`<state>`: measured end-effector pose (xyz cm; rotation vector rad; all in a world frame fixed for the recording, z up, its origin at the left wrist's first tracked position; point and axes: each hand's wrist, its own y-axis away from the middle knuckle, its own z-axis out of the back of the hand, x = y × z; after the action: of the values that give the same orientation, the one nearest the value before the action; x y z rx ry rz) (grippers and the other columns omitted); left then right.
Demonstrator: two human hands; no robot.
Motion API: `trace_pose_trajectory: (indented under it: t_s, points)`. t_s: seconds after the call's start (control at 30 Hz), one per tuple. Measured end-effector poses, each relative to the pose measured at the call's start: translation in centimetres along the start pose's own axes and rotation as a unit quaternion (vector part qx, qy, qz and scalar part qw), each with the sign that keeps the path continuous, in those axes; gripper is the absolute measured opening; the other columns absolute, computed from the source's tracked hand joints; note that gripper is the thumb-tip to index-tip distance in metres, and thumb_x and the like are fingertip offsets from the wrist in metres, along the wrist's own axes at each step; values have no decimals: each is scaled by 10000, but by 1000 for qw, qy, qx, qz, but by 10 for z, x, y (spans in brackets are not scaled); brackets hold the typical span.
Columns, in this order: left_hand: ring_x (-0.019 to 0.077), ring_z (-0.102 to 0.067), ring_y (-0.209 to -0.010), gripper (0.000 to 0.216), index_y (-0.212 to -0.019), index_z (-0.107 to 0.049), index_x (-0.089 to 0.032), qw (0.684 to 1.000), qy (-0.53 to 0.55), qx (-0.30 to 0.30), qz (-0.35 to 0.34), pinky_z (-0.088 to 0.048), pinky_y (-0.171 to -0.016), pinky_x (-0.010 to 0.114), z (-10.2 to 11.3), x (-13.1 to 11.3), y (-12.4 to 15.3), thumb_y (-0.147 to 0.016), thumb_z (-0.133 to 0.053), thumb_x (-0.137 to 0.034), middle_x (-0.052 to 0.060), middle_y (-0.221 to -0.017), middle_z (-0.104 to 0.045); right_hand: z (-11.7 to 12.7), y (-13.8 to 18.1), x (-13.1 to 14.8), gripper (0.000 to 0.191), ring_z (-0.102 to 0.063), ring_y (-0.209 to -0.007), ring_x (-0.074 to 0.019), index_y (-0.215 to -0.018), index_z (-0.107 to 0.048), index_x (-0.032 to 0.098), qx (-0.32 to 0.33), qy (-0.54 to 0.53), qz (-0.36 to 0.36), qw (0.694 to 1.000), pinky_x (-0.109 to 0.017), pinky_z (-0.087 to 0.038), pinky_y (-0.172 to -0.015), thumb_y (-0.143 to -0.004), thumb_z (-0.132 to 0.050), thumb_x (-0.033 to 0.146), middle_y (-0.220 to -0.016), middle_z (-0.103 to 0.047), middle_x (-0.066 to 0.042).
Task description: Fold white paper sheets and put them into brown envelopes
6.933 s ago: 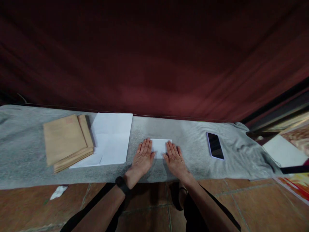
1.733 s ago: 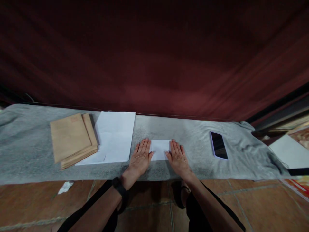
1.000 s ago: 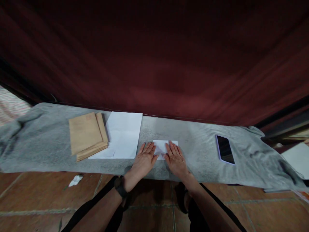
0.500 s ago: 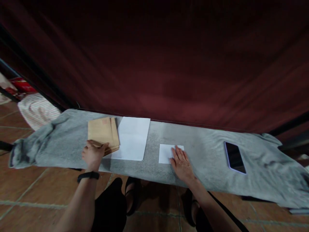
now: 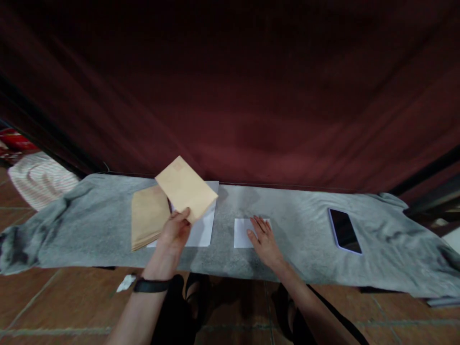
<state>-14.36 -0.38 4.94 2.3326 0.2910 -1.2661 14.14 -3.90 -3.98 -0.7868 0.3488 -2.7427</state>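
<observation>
My left hand (image 5: pixel 175 231) is closed on one brown envelope (image 5: pixel 187 188) and holds it tilted above the white sheets (image 5: pixel 201 229). The stack of brown envelopes (image 5: pixel 147 216) lies just left of it on the grey cloth (image 5: pixel 89 220). My right hand (image 5: pixel 263 237) rests flat with fingers stretched out on the right part of a small folded white paper (image 5: pixel 241 232). A black band is on my left wrist.
A dark phone (image 5: pixel 344 230) lies on the cloth to the right. A dark red curtain (image 5: pixel 230 96) hangs behind the bench. A paper scrap (image 5: pixel 125 283) lies on the tiled floor. Striped fabric (image 5: pixel 39 177) is at the far left.
My left hand left the folded paper, reached to the envelope stack and lifted one envelope off it toward the middle. My right hand stayed on the folded paper.
</observation>
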Motion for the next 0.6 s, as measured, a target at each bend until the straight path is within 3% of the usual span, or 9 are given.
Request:
trace_pose_trajectory:
  t_s: [0.13, 0.23, 0.33, 0.43, 0.5, 0.6]
  points:
    - [179, -732, -926, 187, -885, -689, -169, 986, 26, 129, 106, -575, -807, 266, -57, 73, 36, -721, -750, -104, 53, -947, -772, 13, -9, 13, 484, -526, -1346, -246, -1446, -515, 269, -31, -91, -20, 995, -550, -274, -1201, -1038, -367, 481, -1398, -624, -78]
    - [158, -741, -849, 267, -906, -713, -171, 979, 38, 151, 128, -580, -770, 241, -72, 103, 51, -668, -798, -85, 42, -943, -782, 21, -14, 15, 438, -638, -1171, -252, -1291, -631, 253, -23, -256, -75, 963, -486, -442, -1087, -992, -448, 517, -1246, -708, -72]
    - [153, -739, -807, 275, -891, -714, -166, 976, 35, 143, 161, -578, -719, 233, -73, 113, 53, -652, -820, -81, 44, -943, -784, 25, -22, 14, 382, -700, -922, -225, -1134, -694, 232, 7, -481, -139, 865, -377, -570, -856, -921, -536, 508, -1050, -758, -41]
    - [168, -740, -862, 276, -913, -704, -168, 970, 29, 150, 189, -579, -751, 256, -70, 112, 50, -675, -831, -108, 51, -1008, -780, 26, -29, 13, 301, -687, -759, -201, -982, -716, 213, -5, -579, -204, 790, -333, -577, -719, -805, -656, 450, -886, -756, -12]
    - [163, -738, -867, 271, -957, -699, -176, 969, 33, 146, 197, -577, -755, 257, -68, 109, 48, -718, -823, -144, 44, -1018, -775, 26, -31, 12, 269, -672, -704, -187, -925, -713, 210, -8, -600, -230, 766, -312, -566, -673, -742, -706, 407, -828, -747, 2]
    - [133, -729, -808, 232, -985, -690, -194, 971, 38, 121, 201, -568, -710, 233, -64, 106, 44, -777, -786, -161, 20, -968, -771, 27, -30, 11, 257, -664, -666, -176, -880, -716, 203, 9, -608, -245, 755, -296, -555, -646, -706, -732, 391, -793, -745, 2]
